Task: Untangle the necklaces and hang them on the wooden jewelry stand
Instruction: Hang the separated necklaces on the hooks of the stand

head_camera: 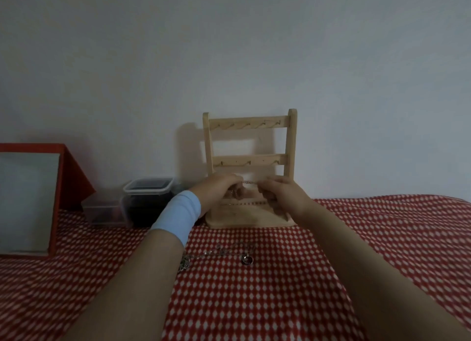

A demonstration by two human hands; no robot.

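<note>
A: What hides the necklaces (211, 252) on the cloth (280, 289)?
B: The left forearm (142, 277) covers one end.
A: And the chain (249, 182)?
B: Too fine to follow; left hand (221, 187) and right hand (280, 191) hide its ends

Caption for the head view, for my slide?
Left hand and right hand hold a chain before the wooden jewelry stand; another necklace lies on the checked cloth.

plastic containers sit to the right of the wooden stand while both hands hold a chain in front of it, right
No: the head view shows the plastic containers left of the wooden stand. The left hand and right hand do hold a chain in front of it.
</note>
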